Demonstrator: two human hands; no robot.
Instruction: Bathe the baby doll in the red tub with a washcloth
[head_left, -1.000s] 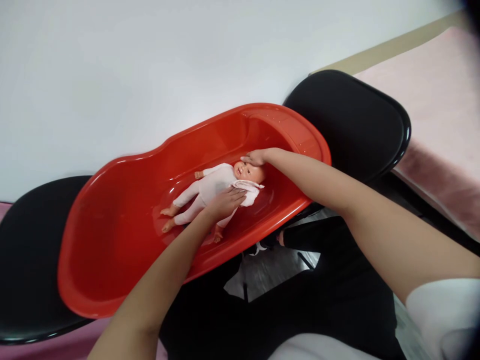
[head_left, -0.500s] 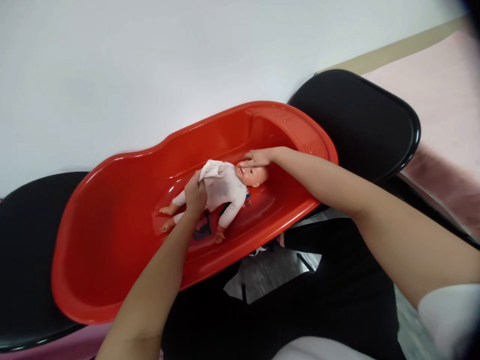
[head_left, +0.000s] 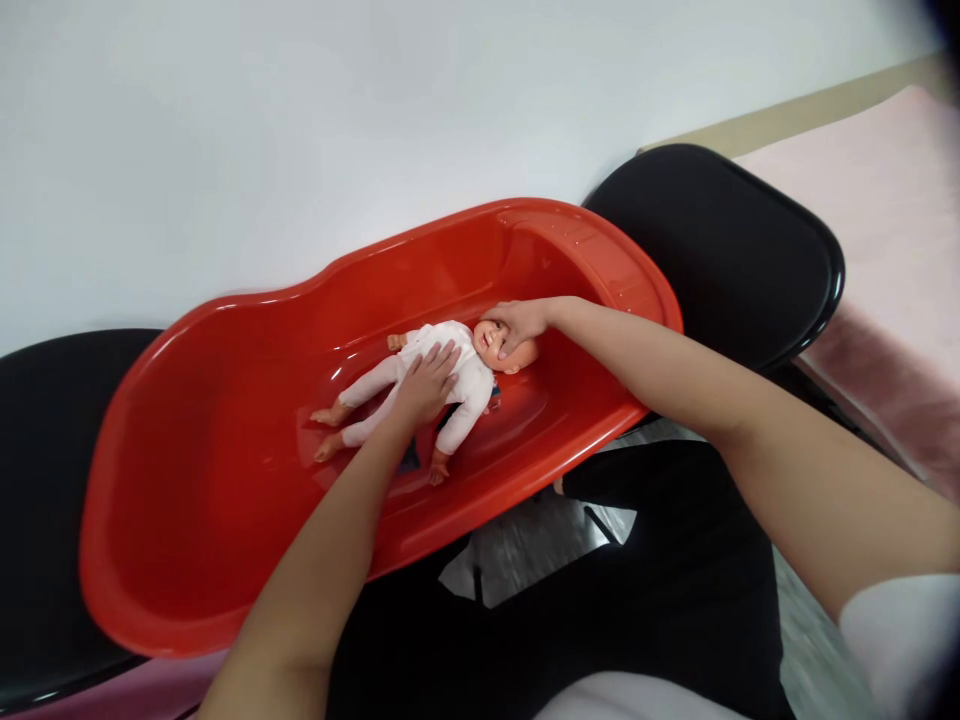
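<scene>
A baby doll (head_left: pixel 466 372) in white clothes lies on its back in a red baby bathtub (head_left: pixel 187 480), head to the right and bare feet to the left. My left hand (head_left: pixel 431 382) rests flat on the doll's belly, fingers stretched out, holding nothing. At the other end, my right hand (head_left: pixel 521 325) cups the doll's head, its thumb over the cheek. The doll's far arm lies out beside the body, and its near arm stretches toward the front of the tub. My right palm hides part of the doll's head.
The tub spans two black chair seats, one on the left (head_left: pixel 52 480) and one on the right (head_left: pixel 720 250). A pale wall (head_left: pixel 300 130) stands behind. Pink fabric (head_left: pixel 885 190) covers a surface at the far right. My black-clad legs (head_left: pixel 585 600) are below the tub.
My left hand has let go of the white fabric and now lies open on the doll's belly. The doll's far arm now shows beside its body. My right hand's thumb has shifted over the cheek.
</scene>
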